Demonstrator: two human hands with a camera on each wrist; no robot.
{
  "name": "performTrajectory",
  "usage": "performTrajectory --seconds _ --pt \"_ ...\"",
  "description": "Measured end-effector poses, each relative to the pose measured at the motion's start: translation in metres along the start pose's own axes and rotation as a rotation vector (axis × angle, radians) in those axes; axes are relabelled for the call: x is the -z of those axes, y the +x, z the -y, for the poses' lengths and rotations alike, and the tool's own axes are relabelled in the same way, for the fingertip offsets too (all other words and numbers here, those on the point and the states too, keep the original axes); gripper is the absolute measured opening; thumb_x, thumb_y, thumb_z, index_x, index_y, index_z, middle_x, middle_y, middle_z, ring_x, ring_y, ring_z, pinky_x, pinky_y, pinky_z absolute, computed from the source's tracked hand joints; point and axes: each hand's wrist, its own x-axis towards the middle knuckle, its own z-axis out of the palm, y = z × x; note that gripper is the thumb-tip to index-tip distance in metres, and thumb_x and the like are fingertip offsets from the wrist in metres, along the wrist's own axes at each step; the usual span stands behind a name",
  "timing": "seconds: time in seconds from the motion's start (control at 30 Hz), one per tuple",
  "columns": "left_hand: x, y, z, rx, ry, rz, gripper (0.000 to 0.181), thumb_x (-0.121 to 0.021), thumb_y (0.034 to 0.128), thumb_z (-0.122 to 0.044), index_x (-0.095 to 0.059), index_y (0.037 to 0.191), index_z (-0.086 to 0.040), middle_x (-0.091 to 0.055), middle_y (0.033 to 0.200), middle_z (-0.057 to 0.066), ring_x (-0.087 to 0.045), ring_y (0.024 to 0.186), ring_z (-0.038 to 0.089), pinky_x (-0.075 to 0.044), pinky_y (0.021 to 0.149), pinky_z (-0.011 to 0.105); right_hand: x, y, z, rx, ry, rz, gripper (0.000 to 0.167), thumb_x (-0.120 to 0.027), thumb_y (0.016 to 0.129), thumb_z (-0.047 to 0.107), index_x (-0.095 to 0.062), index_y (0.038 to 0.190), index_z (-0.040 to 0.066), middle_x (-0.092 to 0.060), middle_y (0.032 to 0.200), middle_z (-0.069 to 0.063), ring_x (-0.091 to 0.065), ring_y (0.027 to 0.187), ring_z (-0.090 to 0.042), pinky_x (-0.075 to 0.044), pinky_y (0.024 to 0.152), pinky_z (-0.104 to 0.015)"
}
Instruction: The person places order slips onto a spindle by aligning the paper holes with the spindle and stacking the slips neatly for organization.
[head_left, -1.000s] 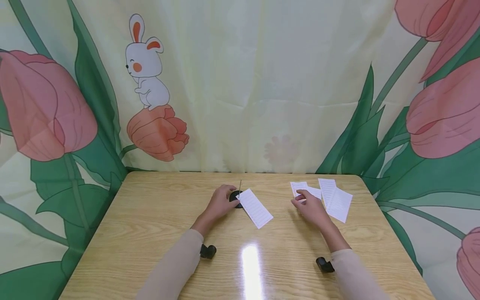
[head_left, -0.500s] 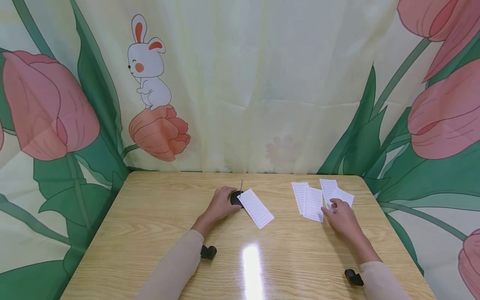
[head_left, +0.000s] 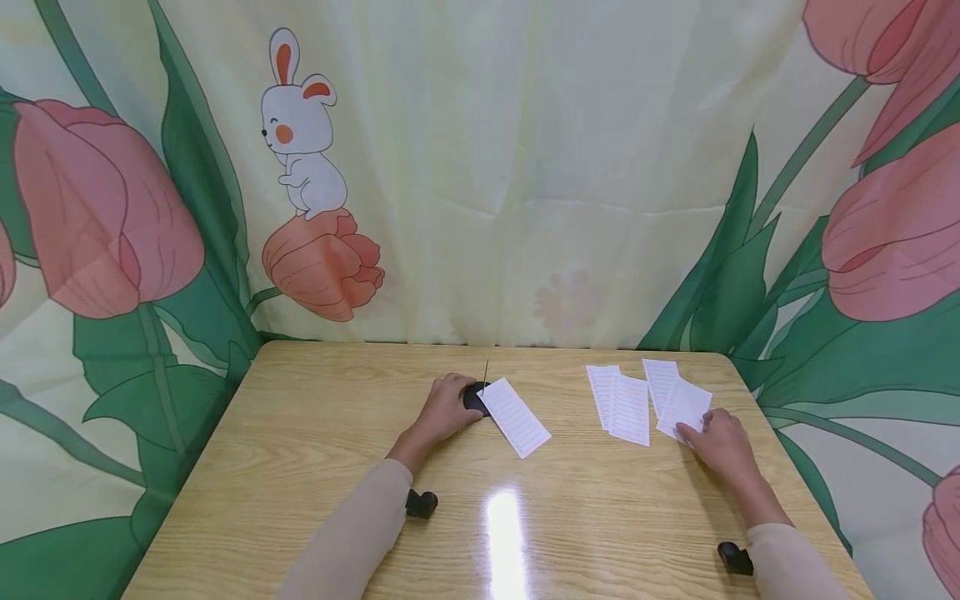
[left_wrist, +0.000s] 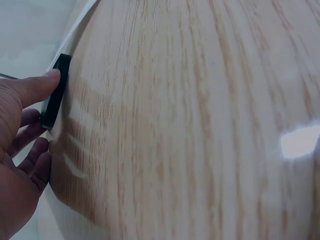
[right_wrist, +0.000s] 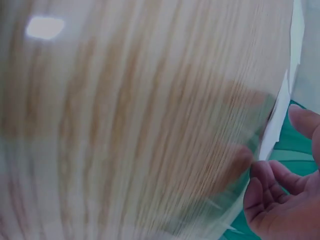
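In the head view my left hand [head_left: 447,406] grips the round black base of a bill spike [head_left: 474,401], whose thin needle stands upright. The left wrist view shows the thumb against the rim of the base [left_wrist: 56,92]. A lined paper slip [head_left: 516,418] lies over the base with its upper corner at the needle; whether it is pierced cannot be told. My right hand [head_left: 726,446] is at the lower right corner of a paper slip [head_left: 686,408], its thumb over the edge. In the right wrist view the thumb and fingers stand apart beside the slip [right_wrist: 275,117].
Two overlapping lined slips [head_left: 628,408] lie left of the right hand. Another slip [head_left: 660,382] is partly under the nearest one. A flowered curtain [head_left: 480,167] hangs behind the wooden table [head_left: 315,467].
My right hand has moved right, from over the left pair of slips to the corner of the rightmost slip. My left hand stays at the bill spike.
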Motion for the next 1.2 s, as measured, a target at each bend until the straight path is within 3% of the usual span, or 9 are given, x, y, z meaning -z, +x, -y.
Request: performTrajectory --seconds 0.3,0.5,0.77,0.97,1.2 --pt "-0.0003 0.0001 -0.0001 0.015 0.000 0.004 0.059 -0.087 0.0848 -0.022 -0.065 0.137 -0.006 -0.059 0.140 0.015 -0.049 0.131 0.038 -0.045 0.108 0.050 -0.0015 0.0024 -0.0092 -0.011 -0.075 0.024 0.073 -0.066 0.097 0.045 -0.049 0.114 -0.023 -0.044 0.111 -0.042 -0.045 0.094 -0.046 -0.046 0.080 -0.056" --pt "-0.0014 0.0000 0.0000 0.025 -0.001 0.010 0.060 -0.087 0.0849 -0.023 -0.064 0.138 -0.007 -0.058 0.141 0.015 -0.049 0.131 0.037 -0.045 0.108 0.050 -0.0007 0.0005 -0.0078 -0.030 -0.083 0.040 0.071 -0.068 0.098 0.032 -0.041 0.127 -0.027 -0.041 0.117 -0.045 -0.045 0.102 -0.051 -0.046 0.090 -0.062" --pt "-0.0009 0.0000 -0.0010 0.025 0.000 0.003 0.060 -0.087 0.0849 -0.023 -0.064 0.138 -0.007 -0.058 0.141 0.015 -0.050 0.130 0.036 -0.046 0.107 0.049 0.0039 0.0001 -0.0104 0.005 -0.044 0.045 0.063 -0.062 0.100 0.017 -0.036 0.135 -0.028 -0.043 0.127 -0.047 -0.044 0.112 -0.054 -0.040 0.101 -0.066" --pt "-0.0009 -0.0004 -0.0015 0.025 0.000 -0.007 0.060 -0.087 0.0847 -0.022 -0.064 0.138 -0.008 -0.059 0.140 0.014 -0.050 0.130 0.036 -0.045 0.108 0.049 0.0065 0.0000 -0.0117 0.015 -0.039 0.024 0.058 -0.060 0.098 0.012 -0.038 0.134 -0.028 -0.043 0.125 -0.047 -0.043 0.112 -0.056 -0.040 0.099 -0.067" --pt "0.0009 -0.0020 -0.0033 0.020 0.000 0.001 0.059 -0.087 0.0850 -0.022 -0.064 0.138 -0.006 -0.059 0.139 0.014 -0.051 0.129 0.036 -0.045 0.108 0.049 0.0071 -0.0066 -0.0088 -0.057 -0.068 0.016 0.060 -0.061 0.100 0.023 -0.043 0.126 -0.028 -0.042 0.116 -0.045 -0.040 0.104 -0.054 -0.041 0.088 -0.062"
